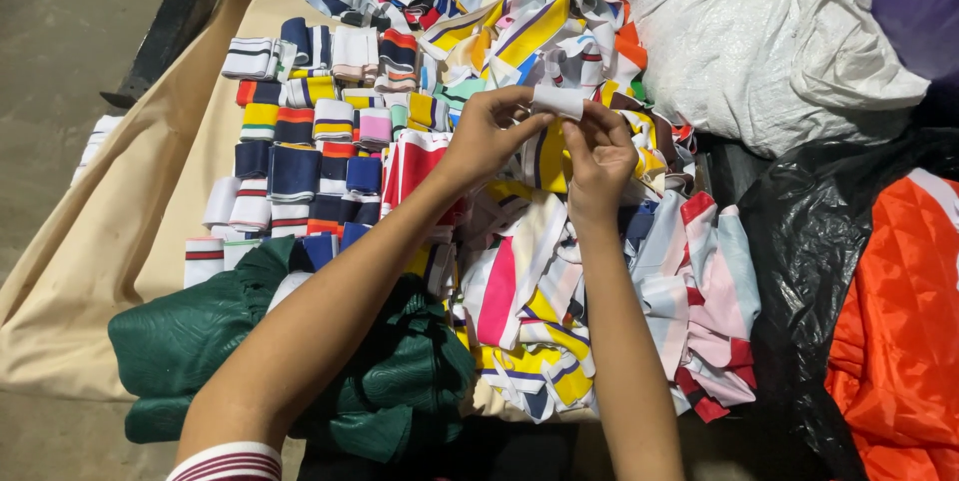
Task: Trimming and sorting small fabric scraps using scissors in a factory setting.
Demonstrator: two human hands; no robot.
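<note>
Grey concrete floor (70,31); beige ground sheet (150,201)

The light is soft and even from above. Colours near both hands look bright and sharp. Far left of the hands, the floor (70,31) is dim. Far right, the black plastic bag (809,241) shines a little.

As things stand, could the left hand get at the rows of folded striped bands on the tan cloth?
Probably yes. The left hand pinches the white band along with the right hand, but the folded striped bands lie uncovered just to its left, nothing between.
</note>
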